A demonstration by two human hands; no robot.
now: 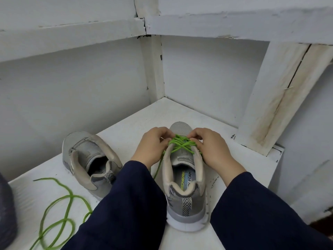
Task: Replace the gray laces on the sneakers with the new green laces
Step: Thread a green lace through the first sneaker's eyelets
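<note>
A gray sneaker [185, 192] stands in the middle of the white shelf, heel toward me, with a green lace [182, 144] crossed through its eyelets. My left hand [153, 147] pinches the lace at the shoe's left side. My right hand [210, 147] pinches it at the right side, fingers curled over the crossings. One loose end of this lace trails down between my left wrist and the shoe. A second gray sneaker [90, 159] with no lace lies to the left, tilted. Another green lace [63, 210] lies loose in loops at the front left.
The white shelf [243, 159] sits in a corner between white walls, with a slanted wooden brace [281, 98] at the right. A dark gray object [7, 210] is at the left edge. The shelf's right edge drops off past the brace.
</note>
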